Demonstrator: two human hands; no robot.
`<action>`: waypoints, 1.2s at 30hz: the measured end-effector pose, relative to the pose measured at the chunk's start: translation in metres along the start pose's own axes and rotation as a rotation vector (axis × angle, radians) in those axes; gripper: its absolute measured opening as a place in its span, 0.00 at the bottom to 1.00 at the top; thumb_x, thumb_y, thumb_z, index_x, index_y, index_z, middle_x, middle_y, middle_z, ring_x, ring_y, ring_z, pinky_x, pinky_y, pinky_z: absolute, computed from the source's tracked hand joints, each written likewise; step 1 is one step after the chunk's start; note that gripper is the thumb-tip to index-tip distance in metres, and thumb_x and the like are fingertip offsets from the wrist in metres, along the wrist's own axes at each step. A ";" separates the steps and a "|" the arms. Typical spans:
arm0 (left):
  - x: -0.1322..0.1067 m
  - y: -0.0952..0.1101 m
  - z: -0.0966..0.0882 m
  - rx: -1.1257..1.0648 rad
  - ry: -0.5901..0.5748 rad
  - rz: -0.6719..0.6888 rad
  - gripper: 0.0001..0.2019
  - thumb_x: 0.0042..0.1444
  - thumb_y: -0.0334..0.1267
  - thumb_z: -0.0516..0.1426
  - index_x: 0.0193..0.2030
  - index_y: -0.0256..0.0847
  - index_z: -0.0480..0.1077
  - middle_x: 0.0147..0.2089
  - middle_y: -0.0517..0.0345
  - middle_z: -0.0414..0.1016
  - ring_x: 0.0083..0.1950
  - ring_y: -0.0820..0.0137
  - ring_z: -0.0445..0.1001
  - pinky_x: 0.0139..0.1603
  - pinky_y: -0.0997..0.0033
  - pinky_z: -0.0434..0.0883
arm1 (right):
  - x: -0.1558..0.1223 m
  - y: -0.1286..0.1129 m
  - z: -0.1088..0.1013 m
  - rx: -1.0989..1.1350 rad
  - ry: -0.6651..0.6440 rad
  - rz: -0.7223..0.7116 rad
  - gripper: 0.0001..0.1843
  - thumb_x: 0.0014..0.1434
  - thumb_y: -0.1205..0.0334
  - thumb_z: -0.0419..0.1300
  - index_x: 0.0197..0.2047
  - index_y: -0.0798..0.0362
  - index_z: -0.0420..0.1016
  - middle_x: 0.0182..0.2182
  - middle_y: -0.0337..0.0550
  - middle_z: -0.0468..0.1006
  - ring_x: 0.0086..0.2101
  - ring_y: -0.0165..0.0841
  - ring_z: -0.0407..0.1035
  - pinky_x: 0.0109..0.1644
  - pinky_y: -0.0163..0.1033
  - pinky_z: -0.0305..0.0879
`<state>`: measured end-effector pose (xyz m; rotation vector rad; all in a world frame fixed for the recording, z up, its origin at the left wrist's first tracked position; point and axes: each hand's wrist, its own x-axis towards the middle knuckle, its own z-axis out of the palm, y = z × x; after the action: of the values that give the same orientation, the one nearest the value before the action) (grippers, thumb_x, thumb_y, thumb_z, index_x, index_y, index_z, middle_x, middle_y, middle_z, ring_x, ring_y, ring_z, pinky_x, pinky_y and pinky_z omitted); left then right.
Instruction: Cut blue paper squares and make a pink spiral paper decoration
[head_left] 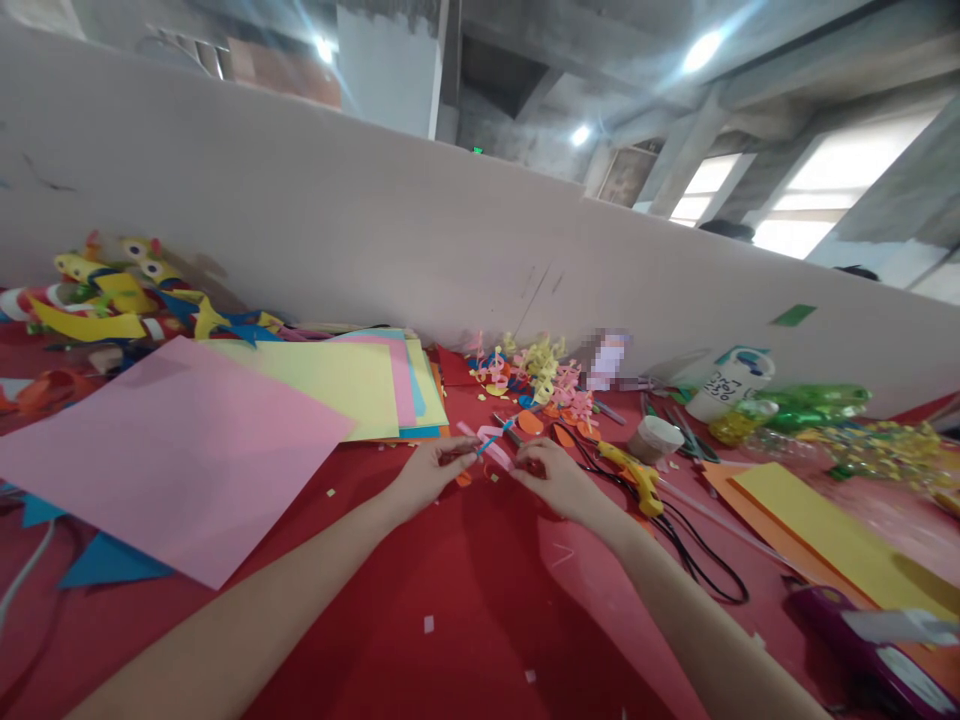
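Note:
Over the middle of the red table, my left hand (pixel 431 475) is closed in a pinch on a small piece made of pink paper strip (pixel 498 456) and a thin blue strip (pixel 491 440). My right hand (pixel 559 478) also has its fingers closed, at the right end of the pink strip. The blue strip slants up to the right between both hands. Just beyond the fingers lie orange paper discs (pixel 531 423) and a cluster of curled pink and yellow paper pieces (pixel 544 365). The fingertips partly hide how the strips are joined.
Pink sheets (pixel 180 450) and a yellow paper stack (pixel 337 380) lie left, near yellow paper figures (pixel 112 280). To the right are a yellow glue gun (pixel 634 478) with black cord, a paper cup (pixel 657 438), a white bottle (pixel 731 385) and a purple tool (pixel 862 640). A white partition (pixel 375 220) stands behind.

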<state>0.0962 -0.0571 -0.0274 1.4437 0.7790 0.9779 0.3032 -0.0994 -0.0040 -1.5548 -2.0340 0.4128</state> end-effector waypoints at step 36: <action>-0.010 0.001 0.018 -0.088 -0.087 -0.006 0.10 0.42 0.39 0.64 0.32 0.37 0.76 0.28 0.56 0.76 0.29 0.72 0.70 0.31 0.73 0.67 | 0.067 -0.084 -0.046 0.063 -0.390 0.039 0.03 0.43 0.70 0.62 0.22 0.53 0.74 0.17 0.34 0.72 0.19 0.25 0.64 0.23 0.31 0.56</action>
<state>0.1087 -0.0738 -0.0279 1.3973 0.6690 0.9276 0.2512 -0.0628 0.0942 -1.5718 -2.2516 0.8426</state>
